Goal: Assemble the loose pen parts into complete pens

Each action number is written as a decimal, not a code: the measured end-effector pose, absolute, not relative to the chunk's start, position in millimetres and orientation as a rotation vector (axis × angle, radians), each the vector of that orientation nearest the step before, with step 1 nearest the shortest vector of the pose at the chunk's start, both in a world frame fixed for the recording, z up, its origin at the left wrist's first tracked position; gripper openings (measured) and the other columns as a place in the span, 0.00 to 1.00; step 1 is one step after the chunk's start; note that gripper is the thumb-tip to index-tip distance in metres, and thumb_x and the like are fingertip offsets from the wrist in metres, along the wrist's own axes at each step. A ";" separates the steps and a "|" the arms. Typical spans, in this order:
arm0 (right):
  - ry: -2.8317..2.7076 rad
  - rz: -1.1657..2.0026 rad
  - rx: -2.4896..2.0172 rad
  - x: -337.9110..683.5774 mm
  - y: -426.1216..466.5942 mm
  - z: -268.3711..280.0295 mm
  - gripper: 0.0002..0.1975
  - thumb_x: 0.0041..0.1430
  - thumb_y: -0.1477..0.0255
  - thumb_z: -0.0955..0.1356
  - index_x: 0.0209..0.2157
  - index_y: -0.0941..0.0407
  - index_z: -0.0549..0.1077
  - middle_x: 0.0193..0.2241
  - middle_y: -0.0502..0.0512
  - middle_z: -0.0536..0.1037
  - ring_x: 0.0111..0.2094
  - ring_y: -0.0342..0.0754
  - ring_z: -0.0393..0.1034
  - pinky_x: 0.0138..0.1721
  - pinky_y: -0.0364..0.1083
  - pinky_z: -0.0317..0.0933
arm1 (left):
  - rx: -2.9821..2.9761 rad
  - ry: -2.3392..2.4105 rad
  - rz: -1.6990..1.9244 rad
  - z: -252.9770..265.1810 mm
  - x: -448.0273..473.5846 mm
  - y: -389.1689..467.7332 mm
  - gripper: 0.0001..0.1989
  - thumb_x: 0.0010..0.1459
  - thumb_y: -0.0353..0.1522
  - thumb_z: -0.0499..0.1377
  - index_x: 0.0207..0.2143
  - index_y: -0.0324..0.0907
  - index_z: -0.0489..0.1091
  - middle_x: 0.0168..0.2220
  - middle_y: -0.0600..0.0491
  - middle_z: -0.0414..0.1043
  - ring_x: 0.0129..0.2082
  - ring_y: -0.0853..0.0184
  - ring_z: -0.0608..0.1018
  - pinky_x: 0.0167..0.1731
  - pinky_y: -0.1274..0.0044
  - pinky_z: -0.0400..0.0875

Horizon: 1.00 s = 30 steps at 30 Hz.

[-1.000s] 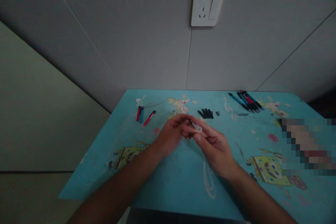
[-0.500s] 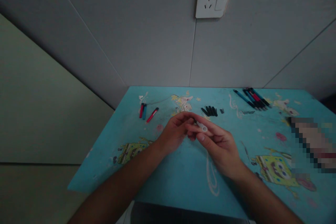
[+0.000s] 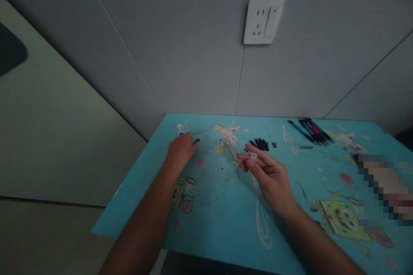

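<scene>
My right hand (image 3: 269, 176) is raised over the middle of the table, its thumb and fingers closed on a short white tube (image 3: 254, 155) whose round hollow end faces me. Just beyond those fingers, several thin white pen refills (image 3: 231, 146) lie side by side. At the far left, my left hand (image 3: 181, 151) is over the short coloured pen barrels, which it mostly covers. One dark barrel end (image 3: 195, 142) pokes out beside it. The left fingertips are hidden, so their grip cannot be made out.
Several short black pieces (image 3: 260, 144) lie in a row behind my right hand. Assembled blue, red and black pens (image 3: 312, 132) are grouped at the back right. A blurred-out object (image 3: 385, 187) lies at the right. The blue cartoon-printed table (image 3: 213, 223) meets a wall with a socket (image 3: 264, 20).
My left hand has left my right hand and moved left to the coloured barrels. The right hand still holds the white tube. The white refills have come into sight as the view tilted up.
</scene>
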State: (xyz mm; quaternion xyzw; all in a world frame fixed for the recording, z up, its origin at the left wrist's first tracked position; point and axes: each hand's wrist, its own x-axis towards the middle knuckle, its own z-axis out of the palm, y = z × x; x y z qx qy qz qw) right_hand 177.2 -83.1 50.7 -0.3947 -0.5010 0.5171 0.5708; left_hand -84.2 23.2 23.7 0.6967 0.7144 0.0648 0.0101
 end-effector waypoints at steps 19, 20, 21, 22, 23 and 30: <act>-1.637 0.732 -1.067 177.4 -82.3 34.9 0.18 0.61 0.70 0.68 0.53 0.48 0.72 0.41 0.54 0.80 0.38 0.50 0.75 0.44 0.51 0.67 | 1.062 0.703 0.813 52.5 -5.3 -20.3 0.12 0.56 0.38 0.61 0.35 0.37 0.73 0.22 0.56 0.66 0.19 0.75 0.67 0.21 0.81 0.61; -1.637 0.692 -1.079 177.5 -83.2 36.1 0.18 0.60 0.70 0.69 0.52 0.48 0.73 0.40 0.53 0.80 0.38 0.50 0.74 0.43 0.51 0.67 | 1.049 0.681 0.805 53.0 1.1 -25.5 0.12 0.57 0.39 0.61 0.33 0.36 0.72 0.22 0.56 0.66 0.19 0.76 0.66 0.21 0.81 0.60; -1.633 0.654 -1.091 177.6 -83.9 37.3 0.18 0.60 0.70 0.69 0.52 0.48 0.73 0.40 0.53 0.80 0.38 0.50 0.74 0.42 0.50 0.68 | 1.041 0.672 0.801 52.8 6.1 -29.4 0.13 0.57 0.39 0.61 0.32 0.36 0.72 0.23 0.56 0.66 0.19 0.76 0.66 0.21 0.82 0.59; -1.629 0.622 -1.097 177.7 -84.5 38.1 0.17 0.59 0.70 0.69 0.51 0.48 0.73 0.40 0.54 0.80 0.39 0.51 0.74 0.42 0.50 0.68 | 1.037 0.669 0.795 51.9 9.6 -32.2 0.13 0.57 0.39 0.60 0.32 0.36 0.72 0.23 0.56 0.66 0.19 0.76 0.66 0.21 0.82 0.59; -1.627 0.598 -1.099 177.8 -85.0 38.7 0.17 0.59 0.69 0.69 0.51 0.48 0.74 0.41 0.54 0.80 0.40 0.51 0.74 0.42 0.51 0.68 | 1.038 0.666 0.791 50.6 12.0 -34.0 0.13 0.58 0.39 0.60 0.32 0.36 0.72 0.23 0.56 0.66 0.20 0.76 0.66 0.21 0.82 0.59; -1.645 0.554 -1.087 178.0 -87.3 37.6 0.16 0.60 0.71 0.69 0.49 0.46 0.74 0.41 0.53 0.79 0.39 0.51 0.74 0.40 0.50 0.68 | 1.071 0.673 0.804 45.1 15.2 -36.5 0.14 0.59 0.40 0.59 0.32 0.37 0.71 0.24 0.56 0.66 0.21 0.76 0.66 0.22 0.81 0.59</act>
